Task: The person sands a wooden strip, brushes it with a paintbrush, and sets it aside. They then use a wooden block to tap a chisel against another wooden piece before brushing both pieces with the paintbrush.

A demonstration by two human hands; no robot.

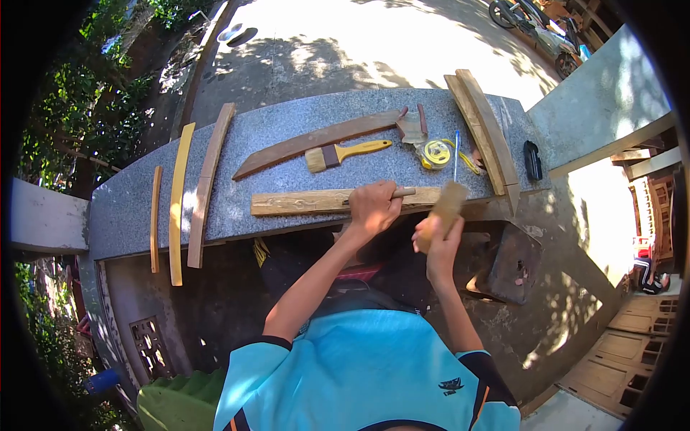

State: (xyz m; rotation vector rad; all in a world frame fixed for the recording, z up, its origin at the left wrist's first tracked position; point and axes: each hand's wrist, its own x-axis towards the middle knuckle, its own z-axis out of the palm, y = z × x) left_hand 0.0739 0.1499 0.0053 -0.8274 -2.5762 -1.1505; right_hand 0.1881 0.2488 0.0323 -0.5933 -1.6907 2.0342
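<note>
Person in blue shirt at grey granite surface (144,201). Left hand (374,208) was clenched round a wooden-handled tool (402,192) pressed on the long flat wooden plank (302,202); tip hidden. Right hand (433,244) gripped a blocky wooden mallet (450,202) at plank's right end. Yellow-handled paintbrush (345,154) lay just behind plank, w/ dark curved wooden strip (316,140) further behind.
</note>
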